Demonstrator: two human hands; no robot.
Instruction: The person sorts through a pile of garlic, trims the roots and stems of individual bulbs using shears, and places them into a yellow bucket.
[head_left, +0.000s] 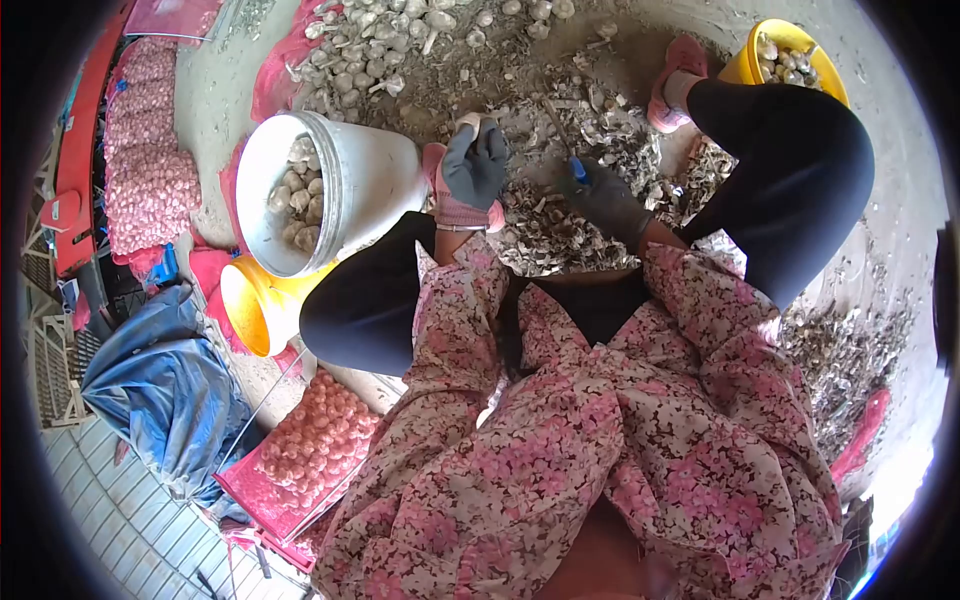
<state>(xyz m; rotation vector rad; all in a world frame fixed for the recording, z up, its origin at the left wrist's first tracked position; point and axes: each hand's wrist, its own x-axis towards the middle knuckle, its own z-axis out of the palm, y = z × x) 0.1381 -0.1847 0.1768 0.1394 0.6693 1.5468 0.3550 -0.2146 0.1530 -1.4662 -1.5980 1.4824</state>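
My left hand (475, 172), in a dark grey glove, is closed near the white bucket. At its fingertips shows a small pale thing that looks like a garlic bulb (473, 121), partly hidden by the fingers. My right hand (608, 200), also gloved, is wrapped round the blue handle of a knife (579, 171). Its thin blade points up and away, above the dry garlic trimmings (545, 235) on the ground. Left of my left hand, the large white bucket (375, 165) leans with its mouth towards me and garlic bulbs (300, 200) inside.
A heap of garlic bulbs (365, 60) lies ahead on pink mesh. One yellow bucket (740, 66) of garlic stands beyond my right knee; another yellow bucket (250, 308) sits behind the white one. Full mesh sacks (150, 150) and a blue tarp (170, 380) are at left.
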